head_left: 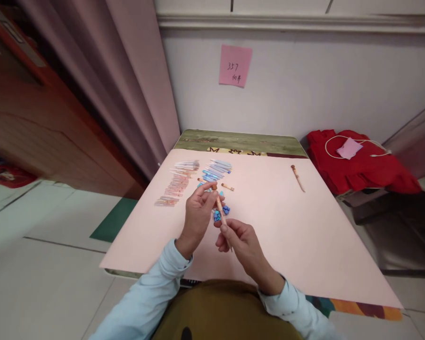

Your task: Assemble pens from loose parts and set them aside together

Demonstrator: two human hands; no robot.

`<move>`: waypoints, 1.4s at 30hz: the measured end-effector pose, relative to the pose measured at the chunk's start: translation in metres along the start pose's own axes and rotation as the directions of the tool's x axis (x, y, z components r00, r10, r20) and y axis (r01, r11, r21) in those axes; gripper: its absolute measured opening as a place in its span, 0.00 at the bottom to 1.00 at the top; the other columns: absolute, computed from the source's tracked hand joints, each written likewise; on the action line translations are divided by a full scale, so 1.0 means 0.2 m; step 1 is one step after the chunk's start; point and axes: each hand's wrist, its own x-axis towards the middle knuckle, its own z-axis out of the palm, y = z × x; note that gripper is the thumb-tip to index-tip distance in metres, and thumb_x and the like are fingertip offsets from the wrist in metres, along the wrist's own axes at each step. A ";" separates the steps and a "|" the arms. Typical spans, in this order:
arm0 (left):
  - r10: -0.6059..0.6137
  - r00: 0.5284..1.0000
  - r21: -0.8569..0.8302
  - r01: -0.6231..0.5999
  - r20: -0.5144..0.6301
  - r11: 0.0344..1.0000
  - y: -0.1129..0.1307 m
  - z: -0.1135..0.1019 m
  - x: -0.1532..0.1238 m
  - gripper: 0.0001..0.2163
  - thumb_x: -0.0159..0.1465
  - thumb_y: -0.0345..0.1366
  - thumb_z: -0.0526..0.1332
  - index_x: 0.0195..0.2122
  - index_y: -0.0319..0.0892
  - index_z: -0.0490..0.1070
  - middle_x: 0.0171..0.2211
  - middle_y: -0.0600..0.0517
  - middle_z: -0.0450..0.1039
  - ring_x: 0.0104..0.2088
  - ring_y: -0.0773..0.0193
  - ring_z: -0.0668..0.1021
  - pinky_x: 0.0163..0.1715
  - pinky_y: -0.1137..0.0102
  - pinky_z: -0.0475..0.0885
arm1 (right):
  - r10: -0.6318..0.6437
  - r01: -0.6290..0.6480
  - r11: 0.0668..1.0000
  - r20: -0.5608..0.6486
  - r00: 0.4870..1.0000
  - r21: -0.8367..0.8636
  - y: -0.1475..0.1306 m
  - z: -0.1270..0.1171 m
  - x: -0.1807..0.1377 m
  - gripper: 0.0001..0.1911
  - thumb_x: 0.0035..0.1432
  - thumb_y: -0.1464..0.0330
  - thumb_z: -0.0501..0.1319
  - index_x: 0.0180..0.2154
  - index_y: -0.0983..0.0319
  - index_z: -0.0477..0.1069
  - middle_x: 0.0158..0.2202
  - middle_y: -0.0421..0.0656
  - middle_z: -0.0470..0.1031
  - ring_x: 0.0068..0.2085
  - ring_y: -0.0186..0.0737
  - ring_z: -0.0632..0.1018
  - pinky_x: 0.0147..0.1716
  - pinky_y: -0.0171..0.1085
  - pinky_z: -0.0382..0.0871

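Observation:
Both hands meet over the middle of a pale pink sheet (304, 236) laid on a small table. My right hand (241, 243) pinches the lower end of a thin orange pen (220, 208) that points up and away. My left hand (198, 212) closes its fingertips around the pen's upper end, near its brown cap. Under the hands lies a little heap of blue caps (226, 210). Beyond them are a row of pink-orange pens (173, 186), a bundle of blue pens (215, 169) and one short loose orange piece (228, 187).
Another capped wooden-coloured pen (297, 177) lies alone at the far right of the sheet. A red cloth (357, 163) with a white cable rests on a surface to the right. A pink note (235, 65) is stuck on the wall; a curtain (127, 85) hangs at the left.

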 end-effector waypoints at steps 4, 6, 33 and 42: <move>0.045 0.999 0.004 -0.045 -0.014 0.999 0.03 -0.01 0.00 0.16 0.62 0.47 0.63 0.42 0.39 0.73 0.28 0.51 0.78 0.27 0.64 0.79 0.29 0.69 0.76 | -0.028 0.027 0.999 -0.033 0.999 -0.043 0.00 0.01 -0.02 0.23 0.57 0.50 0.64 0.41 0.64 0.76 0.22 0.40 0.75 0.22 0.32 0.74 0.24 0.31 0.69; 0.020 1.000 -0.009 -0.020 0.015 1.000 0.05 -0.01 0.00 0.17 0.59 0.45 0.66 0.44 0.39 0.73 0.26 0.52 0.77 0.25 0.64 0.79 0.28 0.69 0.76 | -0.055 0.051 0.996 -0.057 0.997 -0.071 0.00 0.01 -0.02 0.22 0.58 0.51 0.64 0.41 0.64 0.76 0.23 0.40 0.76 0.23 0.32 0.74 0.25 0.32 0.71; -0.134 0.988 -0.036 0.137 0.076 0.990 0.10 0.05 -0.10 0.13 0.58 0.43 0.68 0.34 0.36 0.77 0.27 0.48 0.79 0.31 0.60 0.81 0.35 0.66 0.76 | -0.089 0.088 0.995 0.010 0.996 0.053 0.03 -0.03 -0.03 0.17 0.61 0.54 0.64 0.39 0.63 0.78 0.23 0.39 0.74 0.22 0.30 0.72 0.24 0.31 0.68; -0.037 0.998 -0.174 0.046 0.056 0.984 0.09 0.05 -0.04 0.19 0.61 0.47 0.65 0.48 0.40 0.73 0.37 0.45 0.81 0.36 0.59 0.82 0.41 0.62 0.78 | -0.108 0.102 0.992 -0.079 0.991 -0.073 0.04 -0.07 -0.02 0.19 0.59 0.53 0.64 0.41 0.62 0.78 0.24 0.40 0.75 0.23 0.32 0.74 0.25 0.33 0.71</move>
